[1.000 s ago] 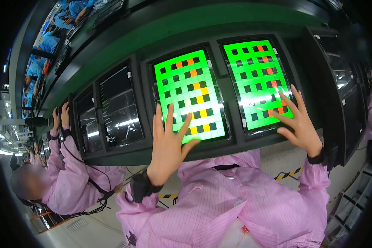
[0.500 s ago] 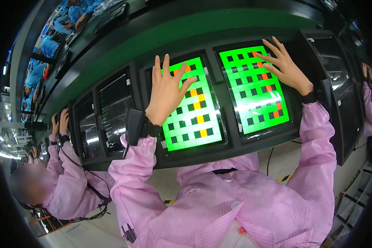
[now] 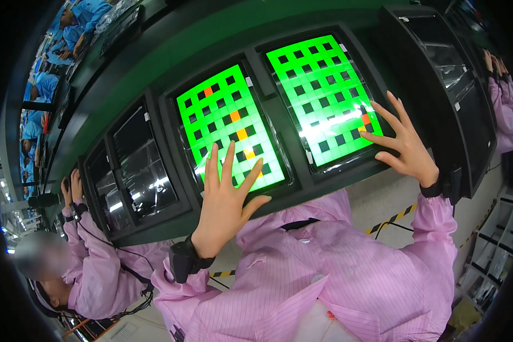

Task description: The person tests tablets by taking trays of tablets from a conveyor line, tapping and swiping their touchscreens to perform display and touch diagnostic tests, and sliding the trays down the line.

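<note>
Two lit flat display panels lie side by side in a black frame, each filled with a bright green grid dotted with black squares. Across the lower end of the left display panel (image 3: pixel 215 117) my left hand (image 3: pixel 223 200) reaches with fingers spread, its fingertips over the glass. A broken line of orange and yellow squares runs down that panel toward the fingers. My right hand (image 3: pixel 406 143), fingers apart, is at the lower right corner of the right display panel (image 3: pixel 318 97). One red-orange square and a yellow one show beside its fingertips. Neither hand holds anything. Black bands circle both wrists.
Dark panels (image 3: pixel 144 149) sit in frames to the left, near a co-worker in a pink coat (image 3: pixel 105 268). More dark panels (image 3: pixel 439 54) stand at the right, with another pink sleeve (image 3: pixel 503 108) beyond. People in blue (image 3: pixel 85 20) work at the far left.
Both hands have moved down the panels toward me, fingers still spread. On the right panel most orange squares have turned back to black or green. The view has shifted slightly.
</note>
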